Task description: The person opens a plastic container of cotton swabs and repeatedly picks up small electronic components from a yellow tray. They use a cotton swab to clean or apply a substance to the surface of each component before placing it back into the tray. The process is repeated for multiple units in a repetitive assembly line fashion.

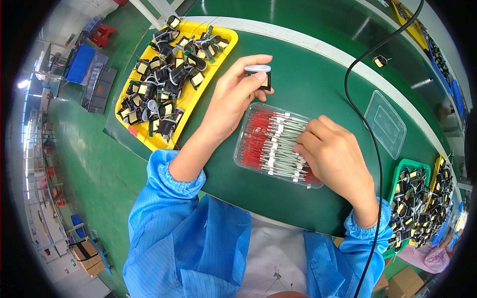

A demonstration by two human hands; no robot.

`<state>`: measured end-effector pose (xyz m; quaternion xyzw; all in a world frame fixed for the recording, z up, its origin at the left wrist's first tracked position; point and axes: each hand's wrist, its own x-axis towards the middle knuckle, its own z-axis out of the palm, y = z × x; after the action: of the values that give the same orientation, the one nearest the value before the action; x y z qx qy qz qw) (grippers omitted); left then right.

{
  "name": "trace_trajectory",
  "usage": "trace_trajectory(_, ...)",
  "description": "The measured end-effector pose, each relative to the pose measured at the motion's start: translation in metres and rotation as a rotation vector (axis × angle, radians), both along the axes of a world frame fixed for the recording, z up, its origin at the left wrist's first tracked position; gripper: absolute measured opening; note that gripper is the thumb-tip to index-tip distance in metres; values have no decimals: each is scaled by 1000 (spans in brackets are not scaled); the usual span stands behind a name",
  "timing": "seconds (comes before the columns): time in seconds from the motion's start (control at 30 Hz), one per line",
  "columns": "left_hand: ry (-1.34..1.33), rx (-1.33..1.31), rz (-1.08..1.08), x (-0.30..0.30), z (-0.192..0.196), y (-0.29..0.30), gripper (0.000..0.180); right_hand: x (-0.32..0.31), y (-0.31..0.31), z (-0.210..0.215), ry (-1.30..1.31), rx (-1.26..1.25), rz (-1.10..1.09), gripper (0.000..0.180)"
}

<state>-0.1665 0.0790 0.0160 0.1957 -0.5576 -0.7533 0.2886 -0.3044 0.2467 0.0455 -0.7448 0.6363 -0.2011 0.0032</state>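
My left hand holds up a small black electrical component with a pale grey rounded cap, gripped between thumb and fingers above the table. A clear plastic box lies in front of me, filled with short wires that are red at one end and grey-white at the other, with white pieces along their middles. Over the right side of this box, my right hand has its fingers bent down and closed among the wires. Whatever lies between those fingertips is hidden.
A yellow tray of similar black components stands at the left on the green table. A clear lid lies to the right. A black cable hangs across the right side. Green and yellow trays with more components sit farther right.
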Motion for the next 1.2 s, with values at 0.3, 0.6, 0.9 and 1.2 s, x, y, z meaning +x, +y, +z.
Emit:
trace_trajectory(0.3, -58, -101, -9, -1, 1, 3, 37, 6, -2, -3, 26, 35, 16, 11)
trace_trajectory(0.6, -33, -184, 42, 4, 7, 5, 40, -13, -2, 14, -222, -31, 86, 13)
trace_trajectory(0.9, 48, -243, -146, 3, 4, 23, 40, -17, -2, 24, -1200, -96, -194, 17)
trace_trajectory(1.2, 56, -478, -241, 7, 4, 31, 38, -18, 0, 21, -1556, -248, -35, 17)
